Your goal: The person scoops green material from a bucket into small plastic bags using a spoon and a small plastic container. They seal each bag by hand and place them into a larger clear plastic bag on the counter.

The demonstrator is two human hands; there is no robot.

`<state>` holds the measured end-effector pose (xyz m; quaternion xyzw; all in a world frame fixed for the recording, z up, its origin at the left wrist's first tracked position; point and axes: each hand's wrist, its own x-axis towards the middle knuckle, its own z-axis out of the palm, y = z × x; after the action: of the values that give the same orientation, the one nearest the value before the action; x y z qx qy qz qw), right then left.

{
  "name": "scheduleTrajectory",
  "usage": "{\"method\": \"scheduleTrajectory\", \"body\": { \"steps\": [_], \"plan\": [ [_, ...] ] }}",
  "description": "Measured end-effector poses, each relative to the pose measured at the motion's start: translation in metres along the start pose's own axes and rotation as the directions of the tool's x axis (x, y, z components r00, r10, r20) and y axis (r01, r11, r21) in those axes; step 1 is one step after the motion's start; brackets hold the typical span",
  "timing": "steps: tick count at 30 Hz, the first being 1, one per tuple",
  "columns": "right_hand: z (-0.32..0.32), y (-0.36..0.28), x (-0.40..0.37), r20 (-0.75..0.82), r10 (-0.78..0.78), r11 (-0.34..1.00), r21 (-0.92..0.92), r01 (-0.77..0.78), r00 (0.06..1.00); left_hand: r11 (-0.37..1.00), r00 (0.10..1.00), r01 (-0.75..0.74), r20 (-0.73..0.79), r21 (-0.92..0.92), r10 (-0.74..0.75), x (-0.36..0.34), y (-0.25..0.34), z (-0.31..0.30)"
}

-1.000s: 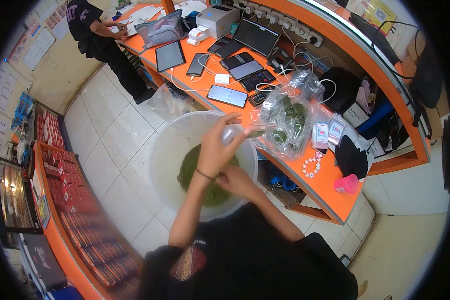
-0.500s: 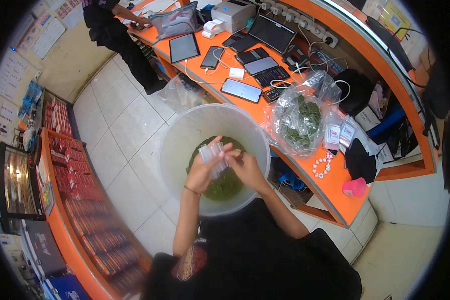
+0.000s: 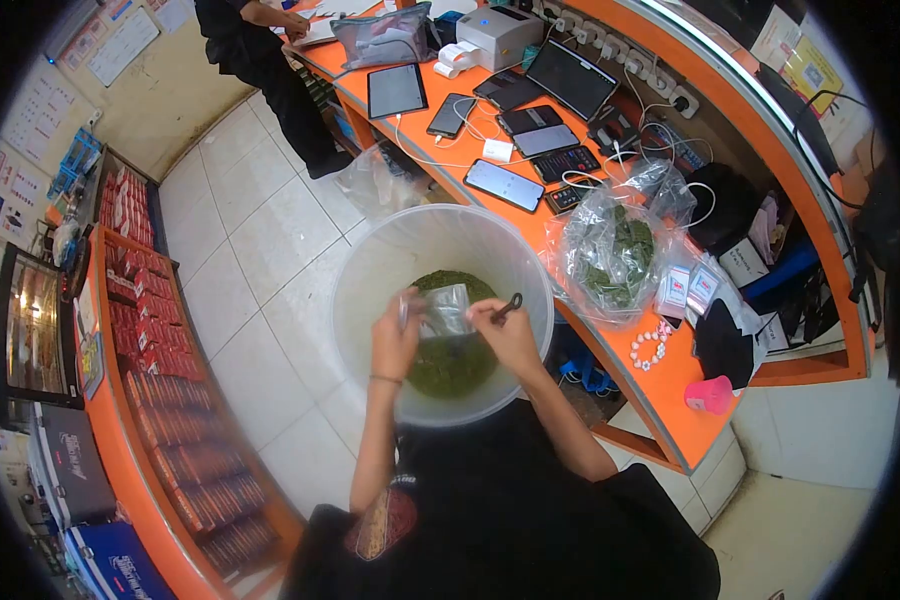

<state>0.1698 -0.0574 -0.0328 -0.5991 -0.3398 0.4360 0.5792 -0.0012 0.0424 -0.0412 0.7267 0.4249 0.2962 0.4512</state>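
Right hand [image 3: 503,338]: fingers clamped on one dark, thin handle [image 3: 508,308], at the right edge of one clear, thin, squarish plastic bag [image 3: 450,308]. Left hand [image 3: 395,340] at bag's left side; fingers blurred, grip cannot be told. Bag lies between hands, above one fine-textured green mass [image 3: 455,375] in one round translucent tub [image 3: 370,265]. Counter [image 3: 670,412], near corner: one pink cup [image 3: 708,396].

The one view looks from the wearer's head, forward and steeply down, over the black shirt [image 3: 530,510] at the lower edge. It takes in the bucket [image 3: 370,260] close by, near the middle, the surface [image 3: 667,415] to the right, and, farther off at upper left, a co-worker [image 3: 288,95].
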Motion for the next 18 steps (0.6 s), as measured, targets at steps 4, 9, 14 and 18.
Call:
{"method": "scheduleTrajectory", "body": {
  "steps": [4,9,14,18],
  "plan": [
    [0.000,-0.004,0.000,-0.200,-0.262,0.920,-0.348,0.181,0.944,0.893,0.887,-0.244,-0.285,0.380,0.363,-0.003,0.017,0.002],
    [0.009,0.010,0.000,-0.008,-0.189,0.982,0.018,0.189,0.982,0.986,0.992,0.119,0.045,-0.114,-0.115,-0.013,0.052,0.010],
    [0.008,-0.001,-0.004,0.100,-0.139,0.990,0.031,0.137,0.985,0.954,0.965,0.236,0.162,-0.186,-0.208,-0.012,0.027,0.008],
    [0.013,-0.001,-0.009,0.101,-0.206,0.913,-0.338,0.228,0.973,0.991,0.994,0.096,0.053,-0.089,-0.091,-0.019,0.030,0.014]
  ]
}}
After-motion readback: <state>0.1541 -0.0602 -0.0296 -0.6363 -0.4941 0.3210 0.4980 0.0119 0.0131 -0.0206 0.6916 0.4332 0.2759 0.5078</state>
